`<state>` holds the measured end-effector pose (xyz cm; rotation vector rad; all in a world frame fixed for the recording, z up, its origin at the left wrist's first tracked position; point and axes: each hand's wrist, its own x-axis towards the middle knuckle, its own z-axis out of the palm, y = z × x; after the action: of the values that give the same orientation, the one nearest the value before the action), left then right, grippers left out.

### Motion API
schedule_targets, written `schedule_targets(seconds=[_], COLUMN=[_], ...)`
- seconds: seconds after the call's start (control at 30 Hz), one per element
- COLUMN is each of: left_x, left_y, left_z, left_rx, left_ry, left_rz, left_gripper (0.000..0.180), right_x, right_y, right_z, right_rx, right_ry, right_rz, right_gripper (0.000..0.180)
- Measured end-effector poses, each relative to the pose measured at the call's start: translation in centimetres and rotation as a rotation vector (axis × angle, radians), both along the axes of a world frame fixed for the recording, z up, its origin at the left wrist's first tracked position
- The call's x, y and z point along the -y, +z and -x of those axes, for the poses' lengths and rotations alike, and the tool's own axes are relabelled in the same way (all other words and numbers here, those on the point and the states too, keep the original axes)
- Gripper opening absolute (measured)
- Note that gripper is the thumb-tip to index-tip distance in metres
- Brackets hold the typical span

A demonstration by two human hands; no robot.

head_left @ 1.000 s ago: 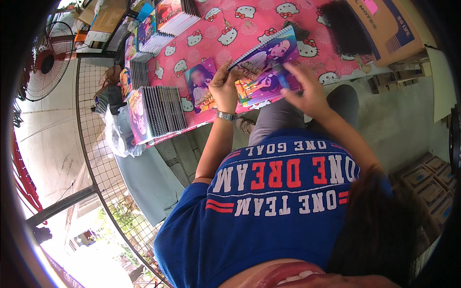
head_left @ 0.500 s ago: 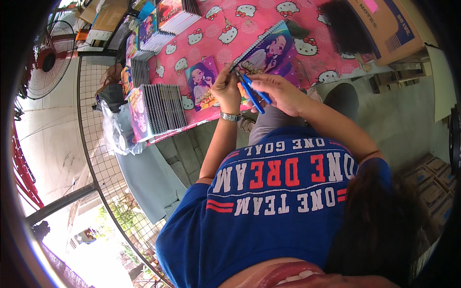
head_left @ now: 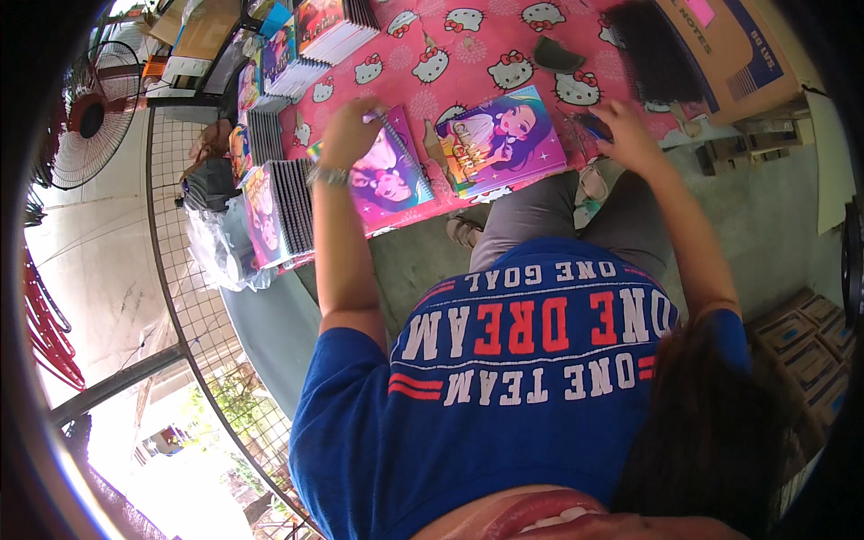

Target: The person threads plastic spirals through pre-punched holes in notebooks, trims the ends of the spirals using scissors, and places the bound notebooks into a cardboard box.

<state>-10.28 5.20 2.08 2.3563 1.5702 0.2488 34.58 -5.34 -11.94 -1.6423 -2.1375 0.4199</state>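
Observation:
My left hand [head_left: 353,130] is closed on the upper end of a spiral notebook [head_left: 389,175] with a purple and pink illustrated cover. That notebook is tilted over the left part of the table, its dark coil along the right edge, and slightly blurred. To its right lies a colourful illustrated cover or book block [head_left: 504,139], with no coil visible along its edges. My right hand [head_left: 625,135] is at the table edge right of it, fingers curled round blue-handled pliers [head_left: 592,124], which are mostly hidden by the fingers.
Stacked spiral notebooks [head_left: 292,207] stand at the left edge, with more stacks [head_left: 337,27] behind. A heap of black coils [head_left: 652,54] and a cardboard box [head_left: 733,54] sit at the right. A dark grey-green piece [head_left: 556,56] rests on the pink patterned tablecloth [head_left: 486,54].
My left hand has carried the spiral notebook leftward from the middle. My right hand has moved right with the pliers, away from the notebook. The cover in the middle is now uncovered.

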Motion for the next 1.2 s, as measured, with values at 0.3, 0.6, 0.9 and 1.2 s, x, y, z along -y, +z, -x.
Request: schedule_targets(seconds=[0.3, 0.6, 0.9, 1.2], left_x=[-2.4, -2.8, 2.6, 8.4], left_y=[-13.0, -16.9, -1.2, -4.1], left_z=[-11.1, -14.7, -14.3, -15.7], left_rx=[0.19, 0.225, 0.493, 0.208], left_ry=[-0.137, -0.033, -0.148, -0.266], left_rz=[-0.081, 0.217, 0.269, -0.385], left_gripper=[0.032, 0.033, 0.022, 0.024], right_x=[-9.6, -12.9, -12.9, -10.9], right_y=[1.6, 0.5, -0.5, 5.8], right_z=[-6.8, -8.0, -9.6, -4.8], right_rx=[0.463, 0.397, 0.369, 0.144], right_ry=[-0.612, -0.607, -0.498, -0.495], right_rz=[-0.295, -0.148, -0.254, -0.442], right_gripper=[0.035, 0.026, 0.027, 0.024])
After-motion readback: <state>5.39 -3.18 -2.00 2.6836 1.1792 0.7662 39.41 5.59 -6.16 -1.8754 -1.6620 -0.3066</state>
